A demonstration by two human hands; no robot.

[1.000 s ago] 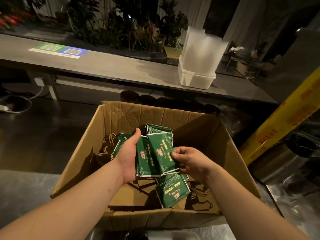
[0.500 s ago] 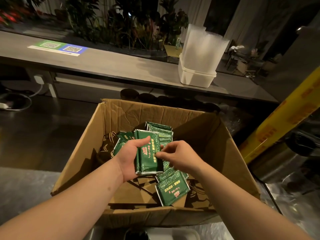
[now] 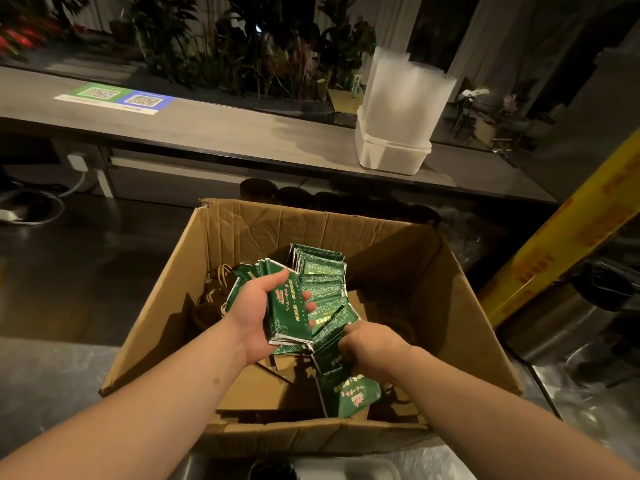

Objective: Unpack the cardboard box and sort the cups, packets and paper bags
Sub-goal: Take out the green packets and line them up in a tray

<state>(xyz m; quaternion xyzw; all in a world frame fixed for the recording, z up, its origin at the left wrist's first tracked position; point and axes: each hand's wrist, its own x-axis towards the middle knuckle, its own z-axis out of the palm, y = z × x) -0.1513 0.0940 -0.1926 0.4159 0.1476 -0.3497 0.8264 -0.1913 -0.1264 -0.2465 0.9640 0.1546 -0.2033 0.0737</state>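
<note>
An open cardboard box (image 3: 242,226) stands right in front of me. Inside it my left hand (image 3: 254,315) grips an upright stack of green packets (image 3: 287,310). Lower and to the right, my right hand (image 3: 369,348) is closed on more green packets (image 3: 329,355) lying in the box. Another row of green packets (image 3: 320,266) leans at the back, and one loose packet (image 3: 349,396) lies near the front wall. Brown paper bags (image 3: 216,289) with cord handles sit at the box's left side, partly hidden.
A grey counter (image 3: 207,126) runs behind the box, with a white tub of clear plastic cups (image 3: 398,109) on it. Dark round lids (image 3: 258,190) line up just beyond the box. A yellow roll (image 3: 568,230) leans at the right beside metal pots (image 3: 571,317).
My right hand has left the stack and dropped lower into the box, closing on other packets. My left hand keeps the stack, now thicker and held a little higher.
</note>
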